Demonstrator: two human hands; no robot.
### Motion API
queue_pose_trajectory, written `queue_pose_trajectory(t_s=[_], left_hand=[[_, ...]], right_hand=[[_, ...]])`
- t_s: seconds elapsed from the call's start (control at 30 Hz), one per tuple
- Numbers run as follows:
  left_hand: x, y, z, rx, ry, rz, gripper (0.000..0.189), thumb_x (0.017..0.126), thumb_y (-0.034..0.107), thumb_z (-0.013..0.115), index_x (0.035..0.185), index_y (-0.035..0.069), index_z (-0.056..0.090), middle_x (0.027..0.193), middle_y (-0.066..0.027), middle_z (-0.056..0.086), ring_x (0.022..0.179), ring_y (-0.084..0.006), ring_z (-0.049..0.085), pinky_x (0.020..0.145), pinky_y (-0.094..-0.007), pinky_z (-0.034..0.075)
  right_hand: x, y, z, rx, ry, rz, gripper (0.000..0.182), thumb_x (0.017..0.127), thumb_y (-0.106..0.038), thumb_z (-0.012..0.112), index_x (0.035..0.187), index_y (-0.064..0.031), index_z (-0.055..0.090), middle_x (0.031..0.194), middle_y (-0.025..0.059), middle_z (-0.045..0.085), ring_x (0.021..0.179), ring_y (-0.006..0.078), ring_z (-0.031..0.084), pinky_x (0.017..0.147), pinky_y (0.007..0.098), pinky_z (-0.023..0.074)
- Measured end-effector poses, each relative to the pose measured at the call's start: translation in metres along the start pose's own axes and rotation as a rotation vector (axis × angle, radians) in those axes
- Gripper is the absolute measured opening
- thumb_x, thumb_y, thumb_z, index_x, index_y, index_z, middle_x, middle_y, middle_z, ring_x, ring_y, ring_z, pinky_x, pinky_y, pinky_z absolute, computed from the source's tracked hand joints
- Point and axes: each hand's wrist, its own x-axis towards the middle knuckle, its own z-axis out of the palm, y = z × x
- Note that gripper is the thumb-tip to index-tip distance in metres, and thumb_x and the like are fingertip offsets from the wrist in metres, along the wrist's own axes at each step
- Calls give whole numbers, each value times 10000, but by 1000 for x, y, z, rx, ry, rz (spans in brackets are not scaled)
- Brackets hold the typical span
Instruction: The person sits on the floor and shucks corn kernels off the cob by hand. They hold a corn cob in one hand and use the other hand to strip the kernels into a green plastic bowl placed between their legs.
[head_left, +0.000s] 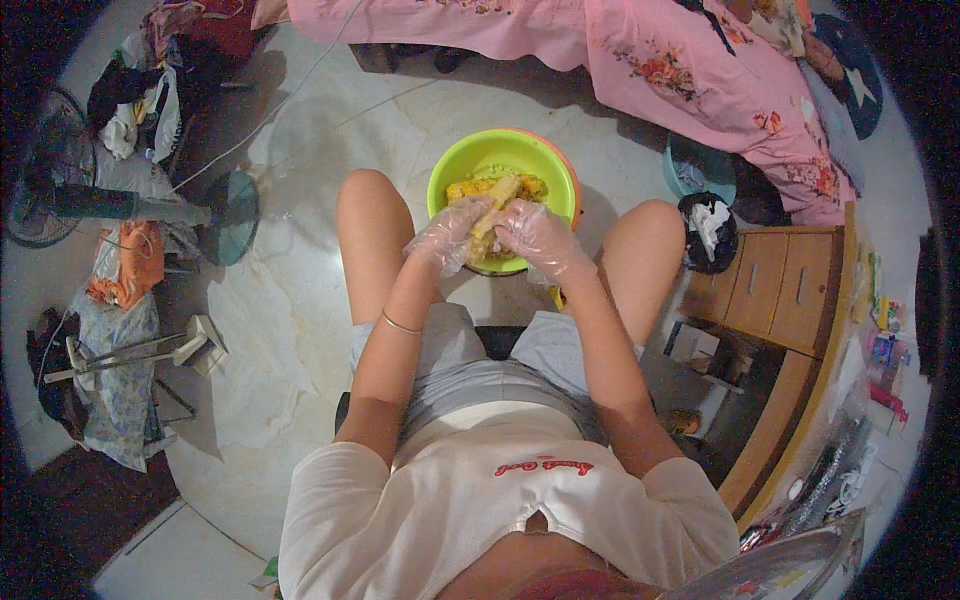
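Observation:
A yellow-green plastic basin (551, 154) sits between my knees, with an orange rim showing along its right side. Corn cobs (471, 189) lie inside it, beside small loose pieces. Both hands wear clear plastic gloves. My left hand (465, 225) grips the left side of a pale, partly stripped corn cob (504, 196) held over the basin. From the right, my right hand (525, 229) holds the same cob, fingertips against it. Its lower end and the material under my hands are partly hidden.
A standing fan (97, 199), bags and an orange bag (129, 262) are at the left. A bed with a pink floral cover (540, 30) stands ahead. At the right are a light-blue basin (679, 180), a black bag (707, 251) and a wooden cabinet (765, 281).

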Motion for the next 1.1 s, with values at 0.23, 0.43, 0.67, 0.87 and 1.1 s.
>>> queue_pose_trajectory(t_s=[0.23, 0.43, 0.67, 0.87, 1.1], left_hand=[[-10, 12, 14, 85, 49, -2, 325, 946, 223, 523, 1196, 16, 522, 1060, -113, 622, 881, -185, 635, 731, -306, 552], [-5, 6, 8, 130, 60, 33, 401, 939, 268, 546, 1241, 10, 491, 1107, -121, 597, 956, -187, 603, 807, -311, 517], [-4, 10, 9, 478, 195, 244, 498, 950, 333, 536, 1307, 7, 416, 1161, -124, 559, 1022, -184, 545, 875, -304, 459], [-9, 19, 14, 344, 188, 270, 491, 952, 327, 538, 1308, 13, 411, 1156, -115, 555, 1018, -172, 535, 869, -295, 457], [-10, 18, 11, 343, 175, 295, 500, 941, 327, 562, 1301, 11, 419, 1143, -104, 557, 1012, -158, 533, 850, -282, 460]], right_hand=[[2, -5, -7, 83, 29, 31, 117, 840, -155, 589, 822, -42, 612, 802, 163, 619, 745, 340, 620, 643, 450, 509], [2, -7, -6, 136, 14, 112, 144, 844, -162, 592, 858, -21, 612, 817, 194, 613, 776, 367, 601, 685, 446, 483], [1, -3, -2, 563, 9, 465, 161, 850, -138, 581, 866, 10, 642, 815, 190, 648, 766, 279, 643, 717, 389, 497], [-5, 11, 12, 879, 60, 578, 167, 874, -139, 575, 898, 10, 645, 835, 179, 655, 781, 279, 638, 737, 375, 496], [-2, 12, 9, 323, 114, 256, 211, 861, -158, 586, 1049, -104, 664, 901, 132, 610, 806, 314, 612, 737, 407, 506]])
